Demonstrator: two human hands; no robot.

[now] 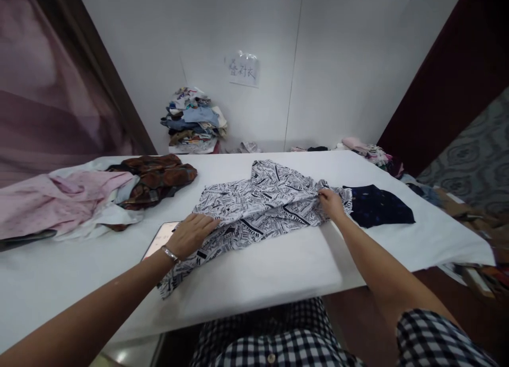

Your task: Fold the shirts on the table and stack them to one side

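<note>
A white shirt with black newspaper-style lettering [254, 194] lies across the middle of the table, partly folded and creased, its collar towards the back. My left hand [194, 234] rests on the shirt's left part with the fingers stretched out flat, a bracelet on the wrist. At the shirt's right side, my right hand [331, 203] is closed and pinches its fabric. A lit phone or tablet screen [161, 237] lies beside my left hand, partly hidden by it. Just right of the shirt is a dark navy garment [379, 205], laid flat.
Pink garments [75, 197] and a brown plaid garment [159, 178] are heaped on the left of the white-covered table [274, 271]. Behind it stands a tall stack of folded clothes [194, 120]. More clothes [369, 152] lie at the back right. A handwritten sign [243, 70] hangs on the wall.
</note>
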